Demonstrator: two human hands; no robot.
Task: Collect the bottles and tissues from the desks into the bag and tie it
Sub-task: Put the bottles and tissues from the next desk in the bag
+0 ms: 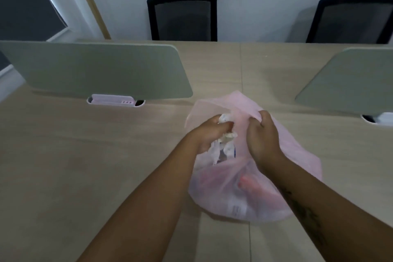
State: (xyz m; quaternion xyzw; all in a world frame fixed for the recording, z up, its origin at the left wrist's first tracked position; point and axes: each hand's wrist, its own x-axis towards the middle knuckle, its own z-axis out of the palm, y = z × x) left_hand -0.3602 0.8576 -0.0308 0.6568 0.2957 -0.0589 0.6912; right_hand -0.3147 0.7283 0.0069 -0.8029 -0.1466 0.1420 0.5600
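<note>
Both arms are bare for their whole visible length, no cloth on them anywhere in view. The smooth, unmarked left forearm (pixel 144 202) ends in a bare left hand (pixel 209 134). The right forearm (pixel 340 219) carries a dark, thin, branching tattoo (pixel 306 215), leaf-like, running lengthwise toward the bare right hand (pixel 263 136); its finer details are blurred

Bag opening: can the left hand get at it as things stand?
Likely yes: the right hand pinches the bag rim open, and the left hand, gripping tissues, sits at the mouth.
</note>
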